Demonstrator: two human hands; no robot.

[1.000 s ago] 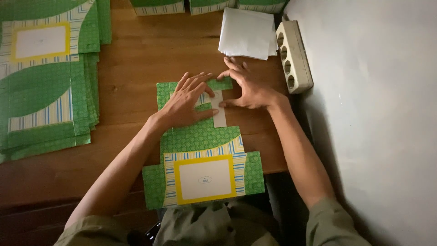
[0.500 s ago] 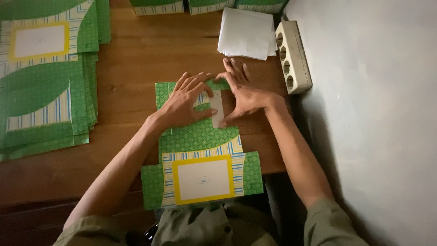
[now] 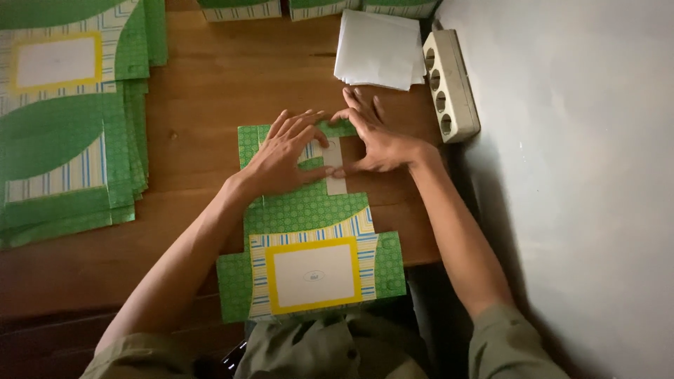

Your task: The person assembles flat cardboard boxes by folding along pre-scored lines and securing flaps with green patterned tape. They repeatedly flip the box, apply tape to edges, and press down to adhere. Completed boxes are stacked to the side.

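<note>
Wooden table (image 3: 203, 133) fills the left and centre of the frame; a grey wall (image 3: 576, 175) takes the right side. Big stack (image 3: 67, 119) of flat green box blanks sits at upper left, top one showing a white panel in a yellow border and blue stripes. More green blanks (image 3: 316, 8) cut off along the top edge.

Box blank (image 3: 309, 238) lies flat at centre, running down to the near table edge at lower centre: green dotted card, striped band, yellow-framed white panel toward the bottom. Its top part is under both hands.

White paper pile (image 3: 379, 49) at upper centre-right, just beside a beige power strip (image 3: 449, 84) lying against the wall.

Left hand (image 3: 284, 158) is spread palm-down on the blank's upper part, fingers fanned out, pressing flat, not clutching anything. Right hand (image 3: 379, 137) is just right of it, also flat and spread, thumb pointing in toward the left hand. A white strip (image 3: 335, 168) sits on the blank between the two thumbs, both thumb tips touching it; neither hand is closed around it.

Olive sleeves at the bottom edge.
</note>
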